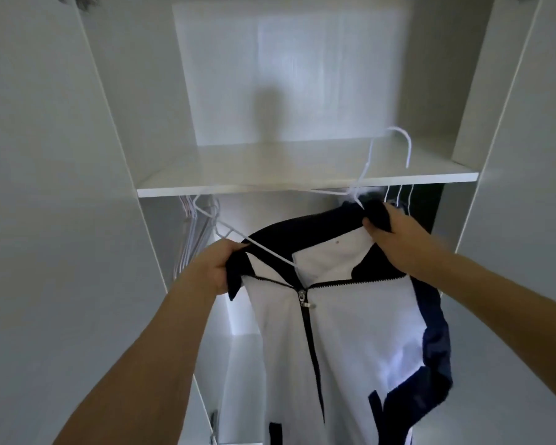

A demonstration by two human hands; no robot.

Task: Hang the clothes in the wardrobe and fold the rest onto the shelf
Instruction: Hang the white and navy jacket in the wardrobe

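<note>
We are standing at an open white wardrobe (119,130) in a home, likely a bedroom. A white shelf (302,184) spans it, spare white wire hangers (190,239) hang under the shelf's left end, and a white-and-navy zip jacket (344,342) is in front of us.

Head view, facing open white wardrobe (116,130). Left hand (214,266) grips the dark navy collar edge of a white zip-front jacket with navy trim (350,342). Right hand (395,234) pinches the opposite collar side, near the neck of a thin white wire hanger (379,155). Hanger tilted; hook rises in front of the white wardrobe shelf (302,184), one arm runs into the jacket opening. Zip partly closed, slider (302,298) below the collar. Spare white hangers (193,232) hang under the shelf at left; more white hangers (398,195) hang at right.
</note>
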